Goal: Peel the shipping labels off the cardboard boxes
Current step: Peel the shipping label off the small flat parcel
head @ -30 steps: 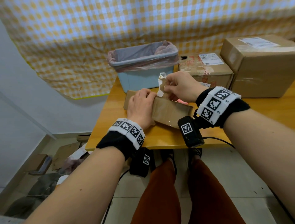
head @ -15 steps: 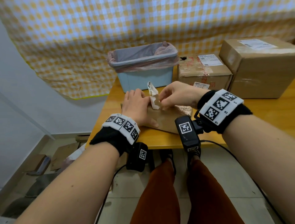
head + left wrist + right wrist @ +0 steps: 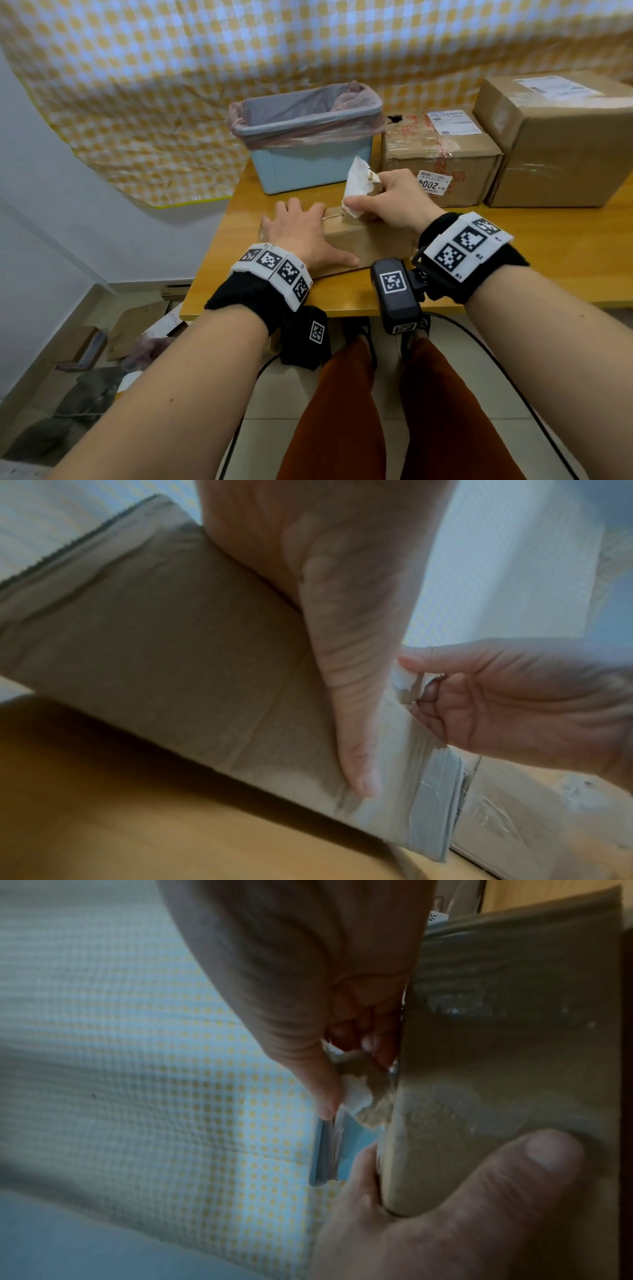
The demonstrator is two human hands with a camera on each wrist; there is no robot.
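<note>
Head view: the left hand (image 3: 301,236) lies flat with straight fingers on the box (image 3: 373,240), pinning it to the table (image 3: 565,240). The right hand (image 3: 394,202) pinches the label (image 3: 358,186), which stands up from the box top, toward the bin (image 3: 308,137).

Left wrist view: the right thumb and fingers pinch the label (image 3: 405,681) just right of the left thumb.

Right wrist view: the label (image 3: 356,1093) still joins the box edge, so the pull should run up and away from the left hand.

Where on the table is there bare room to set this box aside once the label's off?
Bare wood shows on the table right of the right hand, in front of the big box, and in a narrow strip along the near edge. Crowded at the back: bin, taped box.
</note>
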